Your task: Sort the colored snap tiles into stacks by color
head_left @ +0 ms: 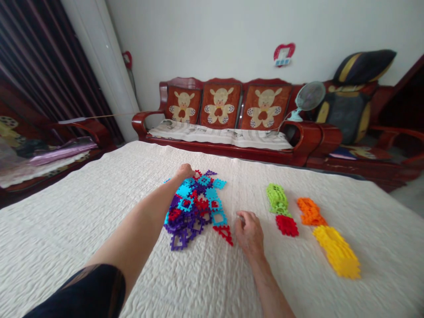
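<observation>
A loose pile of plastic interlocking tiles [185,191] in purple, light blue and red lies on the quilted cover. My left hand [186,169] reaches over to the pile's far side, beside a red tile [197,175]. Its fingers are mostly hidden, so any grip cannot be made out. Just right of the pile, my right hand [250,229] is held low over the cover, fingers loosely bent and thumb apart, with nothing visible in it. Nearest to it is a red triangle tile [225,234] at the pile's edge.
To the right, tiles lie in colour groups: green [277,198], red [287,225], orange [310,211] and yellow [337,251]. The white quilted cover [82,212] spreads beneath everything. Behind stand a wooden sofa [205,145] and a small fan [309,97].
</observation>
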A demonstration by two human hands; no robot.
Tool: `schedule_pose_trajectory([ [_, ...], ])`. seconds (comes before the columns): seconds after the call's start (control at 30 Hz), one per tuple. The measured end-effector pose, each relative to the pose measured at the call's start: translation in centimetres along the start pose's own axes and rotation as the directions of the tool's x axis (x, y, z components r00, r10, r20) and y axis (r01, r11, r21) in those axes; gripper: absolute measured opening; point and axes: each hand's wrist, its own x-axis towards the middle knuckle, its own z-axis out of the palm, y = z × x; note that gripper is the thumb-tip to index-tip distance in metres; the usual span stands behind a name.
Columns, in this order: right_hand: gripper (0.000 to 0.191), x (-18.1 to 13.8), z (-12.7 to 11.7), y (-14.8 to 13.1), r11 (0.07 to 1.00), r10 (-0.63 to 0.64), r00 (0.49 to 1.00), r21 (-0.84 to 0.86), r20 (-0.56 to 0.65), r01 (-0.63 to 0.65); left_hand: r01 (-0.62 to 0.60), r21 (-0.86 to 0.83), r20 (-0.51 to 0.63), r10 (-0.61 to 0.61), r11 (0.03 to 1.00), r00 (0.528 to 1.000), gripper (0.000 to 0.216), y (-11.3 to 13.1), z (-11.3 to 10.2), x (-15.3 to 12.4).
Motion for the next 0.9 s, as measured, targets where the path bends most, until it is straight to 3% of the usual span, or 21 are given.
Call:
schedule_pose_trajectory([
  [0.1, 0.027, 0.2, 0.0, 0.1, 0.999, 0.010, 0.999, 0.048, -0.044, -0.008, 0.072, -0.070, -0.042, -0.075, 0.995, 0.996, 0.027, 0.4, -1.3, -0.4],
  [0.2, 0.030, 0.5, -0.1, 0.4, 0.987, 0.089, 0.977, 0.152, -0.196, -0.060, 0.050, -0.171, -0.050, -0.059, 0.984, 0.997, 0.031, 1.7, -1.5, -1.6],
  [0.27, 0.031, 0.7, -0.3, 0.6, 0.968, 0.180, 0.941, 0.222, -0.288, -0.118, -0.003, -0.248, -0.023, -0.003, 0.969, 1.000, 0.030, 2.9, -0.8, -2.7],
  [0.37, 0.032, 0.7, -0.5, 0.7, 0.944, 0.251, 0.917, 0.289, -0.311, -0.160, -0.130, -0.363, 0.024, 0.149, 0.923, 0.989, 0.029, 4.5, 0.6, -3.7],
  [0.43, 0.033, 0.8, -0.5, 0.6, 0.941, 0.247, 0.925, 0.301, -0.288, -0.158, -0.173, -0.310, -0.019, 0.176, 0.935, 0.984, 0.030, 5.0, 1.4, -3.7],
  [0.53, 0.033, 0.8, -0.5, 0.5, 0.944, 0.234, 0.936, 0.291, -0.262, -0.154, -0.248, -0.092, -0.096, 0.240, 0.964, 0.966, 0.031, 4.7, 2.1, -3.2],
  [0.63, 0.033, 0.9, -0.5, 0.4, 0.950, 0.222, 0.942, 0.273, -0.252, -0.151, -0.355, 0.087, -0.021, 0.358, 0.931, 0.934, 0.037, 3.6, 2.4, -3.0],
  [0.73, 0.032, 0.9, -0.5, 0.4, 0.955, 0.208, 0.947, 0.260, -0.244, -0.142, -0.333, 0.177, 0.040, 0.331, 0.926, 0.943, 0.035, 2.3, 2.1, -3.3],
  [0.9, 0.032, 0.9, -0.4, 0.5, 0.959, 0.199, 0.951, 0.247, -0.236, -0.140, -0.253, 0.234, 0.029, 0.254, 0.938, 0.967, 0.038, 1.7, 1.1, -3.5],
])
